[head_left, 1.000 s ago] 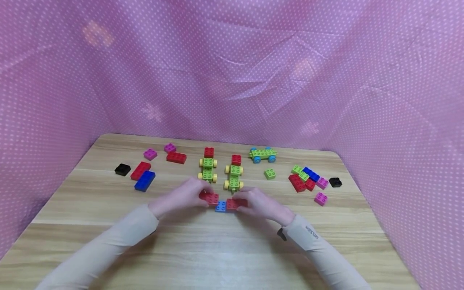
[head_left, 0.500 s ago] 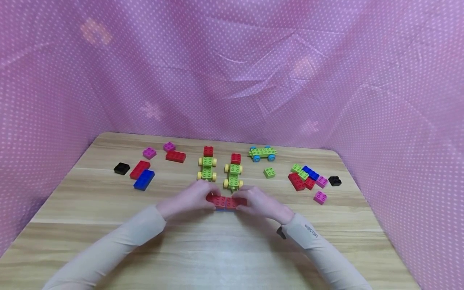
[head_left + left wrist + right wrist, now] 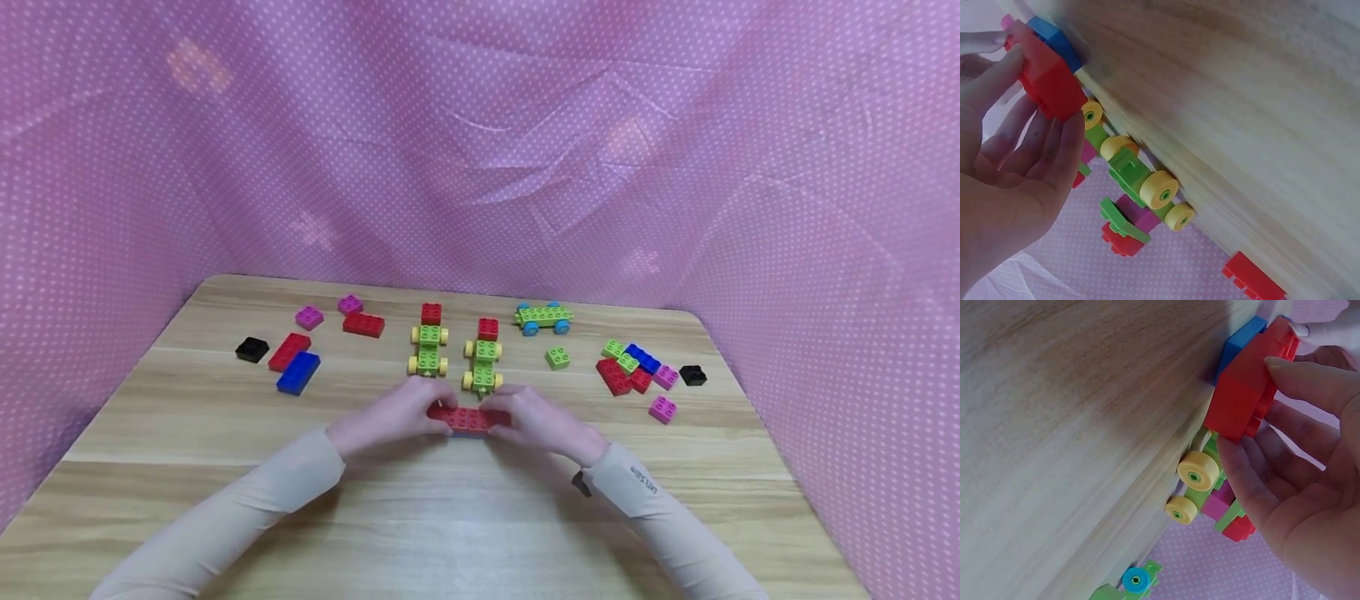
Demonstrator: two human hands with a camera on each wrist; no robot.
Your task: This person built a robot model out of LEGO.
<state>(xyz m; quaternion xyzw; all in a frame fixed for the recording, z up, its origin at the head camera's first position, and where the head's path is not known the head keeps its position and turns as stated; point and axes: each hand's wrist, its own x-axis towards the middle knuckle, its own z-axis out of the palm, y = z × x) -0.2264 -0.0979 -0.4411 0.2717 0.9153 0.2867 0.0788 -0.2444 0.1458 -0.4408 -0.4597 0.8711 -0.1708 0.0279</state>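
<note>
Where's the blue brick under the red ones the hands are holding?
The blue brick is under two red bricks, between the left hand and right hand: below the middle of the head view, nearer the person than the yellow-wheeled cars.

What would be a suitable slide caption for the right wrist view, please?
The right hand grips a red brick over a blue brick, with a yellow-wheeled toy beyond.

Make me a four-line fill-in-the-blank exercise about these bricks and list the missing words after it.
The held bricks, one in the left grip and one in the right grip, are coloured ____.
The layer directly beneath them is coloured ____.
In the head view, the blue-wheeled base stands to the ____ of the yellow-wheeled cars.
The leftmost brick there is coloured ____.
Missing words: red; blue; right; black.
</note>
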